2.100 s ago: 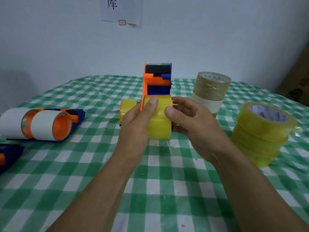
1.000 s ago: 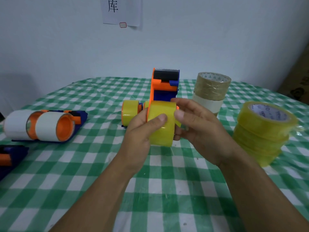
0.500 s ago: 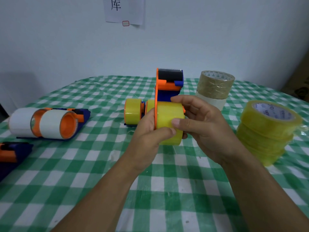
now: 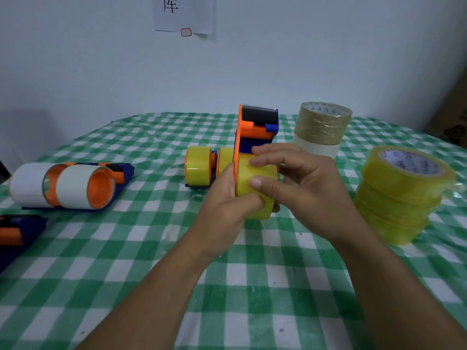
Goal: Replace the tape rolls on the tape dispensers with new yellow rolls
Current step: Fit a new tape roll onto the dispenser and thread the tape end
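A green-checked counter (image 4: 252, 286) fills the view. At 3 o'clock stands a stack of yellow rolls (image 4: 401, 195); at 9 o'clock lies a white-tape dispenser (image 4: 63, 185). At centre I hold an orange-and-blue dispenser (image 4: 255, 130) upright, a yellow roll (image 4: 265, 173) against its orange side plate. My left grip (image 4: 225, 203) curls round the dispenser from 7 o'clock, thumb across the roll. My right grip (image 4: 310, 188) pinches the roll from 3 o'clock. Best, I judge, to brace the frame and press the roll squarely home.
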Demonstrator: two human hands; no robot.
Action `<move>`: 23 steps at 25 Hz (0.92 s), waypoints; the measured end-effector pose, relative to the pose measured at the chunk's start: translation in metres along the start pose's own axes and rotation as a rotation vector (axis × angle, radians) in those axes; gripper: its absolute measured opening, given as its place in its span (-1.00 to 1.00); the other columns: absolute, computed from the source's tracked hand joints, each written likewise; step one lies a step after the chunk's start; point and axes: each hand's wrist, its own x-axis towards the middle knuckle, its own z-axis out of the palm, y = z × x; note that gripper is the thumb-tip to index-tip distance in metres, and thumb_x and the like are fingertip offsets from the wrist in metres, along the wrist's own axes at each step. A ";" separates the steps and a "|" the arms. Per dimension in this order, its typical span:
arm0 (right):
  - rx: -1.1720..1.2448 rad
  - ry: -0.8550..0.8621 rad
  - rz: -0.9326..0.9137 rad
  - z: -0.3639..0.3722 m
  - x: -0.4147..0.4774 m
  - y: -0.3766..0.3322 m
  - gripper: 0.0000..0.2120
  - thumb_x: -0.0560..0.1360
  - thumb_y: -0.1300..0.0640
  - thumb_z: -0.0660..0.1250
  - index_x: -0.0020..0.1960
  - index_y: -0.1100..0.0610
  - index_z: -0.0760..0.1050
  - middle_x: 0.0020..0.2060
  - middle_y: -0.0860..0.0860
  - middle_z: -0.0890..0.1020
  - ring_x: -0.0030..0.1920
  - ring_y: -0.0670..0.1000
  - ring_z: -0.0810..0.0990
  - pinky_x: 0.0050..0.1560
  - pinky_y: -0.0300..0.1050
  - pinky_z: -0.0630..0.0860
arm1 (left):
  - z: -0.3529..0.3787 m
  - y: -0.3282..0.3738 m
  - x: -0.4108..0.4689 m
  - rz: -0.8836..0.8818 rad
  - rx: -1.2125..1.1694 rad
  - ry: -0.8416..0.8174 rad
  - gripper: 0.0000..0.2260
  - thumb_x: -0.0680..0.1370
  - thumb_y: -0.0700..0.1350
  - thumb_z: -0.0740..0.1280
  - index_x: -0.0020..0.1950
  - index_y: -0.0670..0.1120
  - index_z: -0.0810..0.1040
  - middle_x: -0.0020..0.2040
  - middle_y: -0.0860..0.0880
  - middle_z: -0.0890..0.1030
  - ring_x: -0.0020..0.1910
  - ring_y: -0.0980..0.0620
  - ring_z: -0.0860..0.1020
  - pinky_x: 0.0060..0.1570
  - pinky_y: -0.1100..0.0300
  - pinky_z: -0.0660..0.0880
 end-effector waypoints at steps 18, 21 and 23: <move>-0.606 0.085 -0.131 0.000 0.013 -0.016 -0.87 0.62 0.08 0.29 -0.04 0.11 0.56 -0.20 -0.09 0.65 -0.26 -0.11 0.54 -0.23 -0.09 0.45 | 0.004 -0.002 -0.001 -0.116 -0.071 0.031 -0.71 0.49 -0.22 0.36 0.21 -0.19 0.51 -0.13 -0.14 0.66 -0.20 -0.08 0.65 -0.19 0.05 0.63; -0.680 0.031 -0.053 -0.003 0.023 -0.037 -0.88 0.67 0.09 0.24 0.00 0.09 0.51 -0.17 -0.16 0.68 -0.17 -0.14 0.60 -0.09 -0.02 0.51 | 0.003 0.000 -0.003 -0.134 -0.081 0.011 -0.61 0.43 -0.31 0.37 0.26 -0.26 0.48 -0.11 -0.17 0.64 -0.18 -0.10 0.65 -0.15 0.04 0.63; -0.704 -0.023 -0.014 -0.004 0.031 -0.048 -0.89 0.67 0.11 0.22 0.01 0.10 0.48 -0.17 -0.15 0.69 -0.10 -0.09 0.65 -0.01 0.07 0.55 | 0.003 0.002 -0.002 -0.135 -0.086 0.015 -0.58 0.40 -0.33 0.35 0.26 -0.28 0.47 -0.12 -0.19 0.64 -0.19 -0.10 0.65 -0.16 0.06 0.63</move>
